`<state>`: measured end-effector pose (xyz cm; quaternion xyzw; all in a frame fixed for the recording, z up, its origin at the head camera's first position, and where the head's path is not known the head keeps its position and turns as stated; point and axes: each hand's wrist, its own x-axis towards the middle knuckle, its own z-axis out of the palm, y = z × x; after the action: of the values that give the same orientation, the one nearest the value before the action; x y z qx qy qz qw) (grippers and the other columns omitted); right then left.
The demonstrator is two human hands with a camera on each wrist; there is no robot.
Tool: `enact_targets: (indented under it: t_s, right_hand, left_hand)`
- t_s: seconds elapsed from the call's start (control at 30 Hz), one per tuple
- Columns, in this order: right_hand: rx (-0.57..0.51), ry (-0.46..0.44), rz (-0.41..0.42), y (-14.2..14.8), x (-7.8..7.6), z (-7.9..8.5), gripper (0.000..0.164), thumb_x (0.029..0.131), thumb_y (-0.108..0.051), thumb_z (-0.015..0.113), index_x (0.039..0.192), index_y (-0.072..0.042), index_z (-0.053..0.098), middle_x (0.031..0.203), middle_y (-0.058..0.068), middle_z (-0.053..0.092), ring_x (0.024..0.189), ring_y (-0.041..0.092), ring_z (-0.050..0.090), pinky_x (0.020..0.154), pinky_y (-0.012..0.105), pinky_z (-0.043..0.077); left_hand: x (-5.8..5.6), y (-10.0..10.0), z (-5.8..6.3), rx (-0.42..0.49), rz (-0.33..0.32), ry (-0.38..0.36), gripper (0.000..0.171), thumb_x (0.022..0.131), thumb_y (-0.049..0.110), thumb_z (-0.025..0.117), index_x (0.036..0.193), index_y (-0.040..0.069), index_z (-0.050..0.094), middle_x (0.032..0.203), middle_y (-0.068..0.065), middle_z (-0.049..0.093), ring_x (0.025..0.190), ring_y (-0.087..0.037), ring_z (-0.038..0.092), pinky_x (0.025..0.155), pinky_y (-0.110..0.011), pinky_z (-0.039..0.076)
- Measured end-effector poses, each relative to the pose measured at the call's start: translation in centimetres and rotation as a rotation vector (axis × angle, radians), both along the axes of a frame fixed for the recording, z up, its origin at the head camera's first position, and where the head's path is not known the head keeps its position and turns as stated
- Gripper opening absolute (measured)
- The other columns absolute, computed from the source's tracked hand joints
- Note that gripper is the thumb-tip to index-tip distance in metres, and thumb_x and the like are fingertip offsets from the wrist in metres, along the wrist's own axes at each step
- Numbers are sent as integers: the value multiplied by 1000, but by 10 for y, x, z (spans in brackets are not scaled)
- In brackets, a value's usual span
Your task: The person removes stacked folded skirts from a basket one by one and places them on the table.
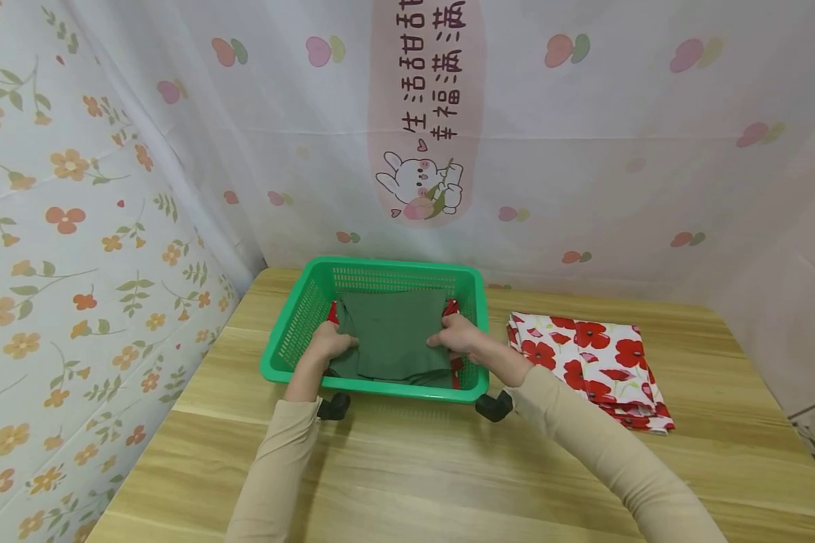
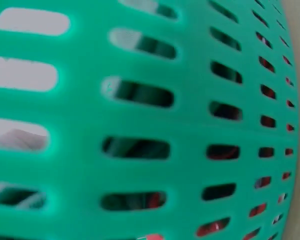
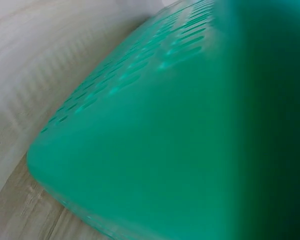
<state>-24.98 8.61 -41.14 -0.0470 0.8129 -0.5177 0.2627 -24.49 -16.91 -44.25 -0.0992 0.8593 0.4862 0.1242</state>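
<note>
A green plastic basket (image 1: pixel 407 390) with slotted walls stands at the back left of the table. Inside lies a folded dark green cloth (image 1: pixel 394 335), with red patterned fabric (image 1: pixel 452 307) showing beneath its edges. My left hand (image 1: pixel 330 341) grips the cloth's left side, thumb on top and the other fingers mostly hidden. At the opposite side my right hand (image 1: pixel 460 334) holds the cloth with its thumb over the edge. Both wrist views are filled by the basket's outer wall (image 2: pixel 190 130), so neither shows the fingers.
To the right of the basket, a folded white cloth with red flowers (image 1: pixel 591 362) lies on the wooden table (image 1: pixel 407 475). Behind hangs a printed curtain (image 1: pixel 550 151), and a floral curtain (image 1: pixel 75 264) borders the left side.
</note>
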Motion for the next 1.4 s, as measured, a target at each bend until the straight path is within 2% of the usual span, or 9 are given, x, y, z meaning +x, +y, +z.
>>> enact_targets:
  t_s: [0.17, 0.33, 0.53, 0.73, 0.87, 1.07, 1.2, 1.3, 1.4]
  right_hand:
    - [-65, 19, -10, 5, -3, 2, 38, 91, -2, 53, 126, 10, 45, 116, 21, 54, 90, 23, 59, 70, 30, 51]
    - [-215, -25, -38, 14, -10, 9, 39, 90, -4, 50, 126, 11, 45, 116, 19, 56, 100, 24, 58, 87, 38, 50]
    - [-353, -54, -16, 25, -16, 20, 35, 87, -13, 56, 115, 7, 50, 110, 10, 54, 101, 18, 53, 93, 35, 43]
    - [-344, -94, -70, 22, -12, 31, 43, 91, -5, 44, 130, 11, 35, 124, 14, 43, 114, 23, 47, 102, 40, 37]
    - [-325, -68, -58, 21, -10, 35, 40, 93, -5, 44, 130, 9, 37, 118, 12, 50, 108, 21, 53, 96, 37, 43]
    - [-340, -24, -40, 21, -8, 41, 22, 92, -6, 48, 113, 2, 48, 93, 0, 58, 81, 8, 58, 75, 24, 49]
    - [-354, -21, -23, 23, -4, 46, 25, 93, -6, 48, 116, 3, 46, 96, 1, 56, 83, 8, 57, 75, 22, 48]
    - [-370, -15, -14, 24, 0, 49, 30, 92, -5, 47, 120, 7, 44, 100, 2, 56, 87, 8, 57, 77, 23, 49]
    - [-387, 3, -5, 25, 3, 51, 35, 92, -4, 48, 123, 10, 43, 100, 1, 59, 88, 8, 60, 79, 24, 50]
  left_hand:
    - [-3, -4, 2, 115, 15, -37, 29, 91, 9, 57, 112, -10, 57, 102, -23, 58, 87, -31, 59, 75, -40, 51]
    - [4, -2, 24, 173, 41, -75, 29, 94, 9, 52, 115, -11, 54, 95, -19, 60, 77, -24, 62, 72, -36, 53]
    - [4, -5, 28, 193, 38, -104, 26, 95, 11, 51, 111, -8, 55, 85, -10, 59, 66, -16, 60, 63, -29, 52]
    - [7, -12, 23, 244, 34, -99, 34, 96, 20, 51, 120, -5, 52, 89, -8, 61, 72, -16, 60, 65, -29, 51]
    - [16, -19, 25, 325, 23, -70, 33, 96, 23, 52, 119, 0, 54, 80, -1, 65, 65, -13, 62, 61, -28, 51]
    - [24, -24, 34, 411, 13, -23, 27, 97, 20, 51, 113, -1, 52, 78, 2, 65, 65, -11, 64, 61, -27, 52]
    - [29, -27, 42, 435, 11, 11, 27, 97, 19, 51, 113, -3, 50, 79, 2, 65, 66, -11, 65, 63, -27, 54]
    - [33, -28, 48, 423, 4, 34, 30, 96, 20, 52, 114, -5, 50, 74, 1, 65, 59, -11, 64, 53, -27, 52]
    - [37, -29, 54, 414, 2, 57, 35, 96, 19, 53, 119, -7, 48, 75, 1, 65, 59, -11, 64, 52, -26, 52]
